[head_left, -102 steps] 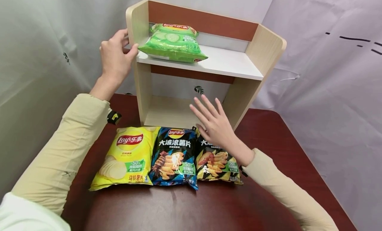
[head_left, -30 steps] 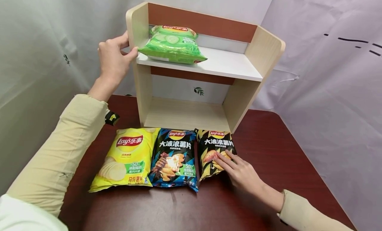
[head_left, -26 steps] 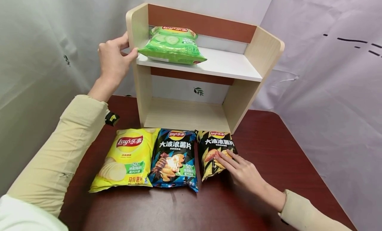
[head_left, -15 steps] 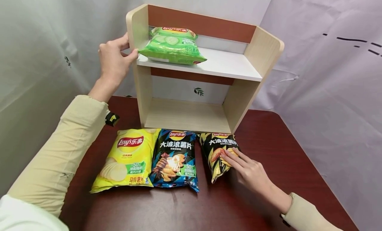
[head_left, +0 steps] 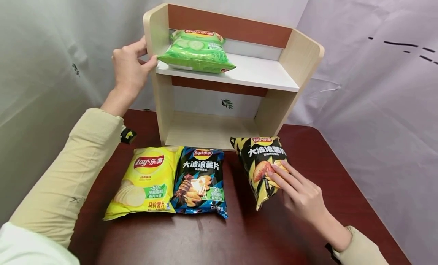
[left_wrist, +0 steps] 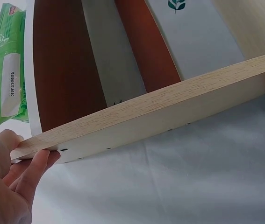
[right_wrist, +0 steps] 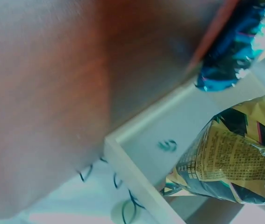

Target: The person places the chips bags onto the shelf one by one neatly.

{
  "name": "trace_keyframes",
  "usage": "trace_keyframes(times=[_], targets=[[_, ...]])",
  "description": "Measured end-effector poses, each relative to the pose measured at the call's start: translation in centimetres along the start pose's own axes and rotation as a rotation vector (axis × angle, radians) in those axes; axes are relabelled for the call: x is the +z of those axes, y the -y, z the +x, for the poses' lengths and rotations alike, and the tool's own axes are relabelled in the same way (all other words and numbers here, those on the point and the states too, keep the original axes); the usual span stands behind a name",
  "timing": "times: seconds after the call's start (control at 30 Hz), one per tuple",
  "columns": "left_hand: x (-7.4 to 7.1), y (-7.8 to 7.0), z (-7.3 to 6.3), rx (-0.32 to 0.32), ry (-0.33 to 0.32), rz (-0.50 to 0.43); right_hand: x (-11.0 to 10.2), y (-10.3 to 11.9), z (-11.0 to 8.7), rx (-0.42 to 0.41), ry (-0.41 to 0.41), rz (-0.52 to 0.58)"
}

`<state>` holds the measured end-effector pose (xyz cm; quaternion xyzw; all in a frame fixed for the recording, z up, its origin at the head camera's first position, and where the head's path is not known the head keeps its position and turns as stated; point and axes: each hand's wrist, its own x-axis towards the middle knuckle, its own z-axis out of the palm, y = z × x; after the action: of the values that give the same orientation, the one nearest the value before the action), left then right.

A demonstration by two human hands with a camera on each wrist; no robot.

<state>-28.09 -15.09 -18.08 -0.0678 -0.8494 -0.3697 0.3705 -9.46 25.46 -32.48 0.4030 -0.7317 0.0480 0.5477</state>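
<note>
My left hand [head_left: 131,69] grips the left side panel of a small wooden shelf [head_left: 224,78], thumb on the front edge and fingers round the outside, as the left wrist view also shows. On the upper board beside it lies a green chip bag [head_left: 198,52]. My right hand [head_left: 304,194] holds a black and gold chip bag [head_left: 261,162] by its right side, tilted and lifted off the table. The right wrist view shows the printed back of that black and gold bag [right_wrist: 235,149]; the hand itself is outside that view.
A yellow chip bag [head_left: 143,181] and a blue and black chip bag [head_left: 199,181] lie side by side on the dark red table [head_left: 191,238], in front of the shelf. White curtains hang behind and on both sides.
My right hand has come down onto the black and gold bag, slid it right, away from the blue one, and raised it. The left hand has stayed on the shelf panel.
</note>
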Motion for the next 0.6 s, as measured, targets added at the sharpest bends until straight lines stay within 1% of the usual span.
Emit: trace_keyframes(times=[0.17,0.4,0.5,0.6], targets=[[0.0,0.0,0.0,-0.004,0.002,0.004,-0.8,-0.7,1.8,-0.010,-0.081,-0.011],[0.1,0.0,0.0,0.009,-0.002,-0.002,-2.0,-2.1,3.7,-0.018,-0.158,0.002],[0.0,0.1,-0.1,0.002,-0.007,-0.005,-2.2,-2.4,4.7,0.012,-0.192,-0.006],[0.0,0.2,-0.1,0.009,-0.012,0.001,-2.4,-2.5,6.0,0.058,-0.250,-0.036]])
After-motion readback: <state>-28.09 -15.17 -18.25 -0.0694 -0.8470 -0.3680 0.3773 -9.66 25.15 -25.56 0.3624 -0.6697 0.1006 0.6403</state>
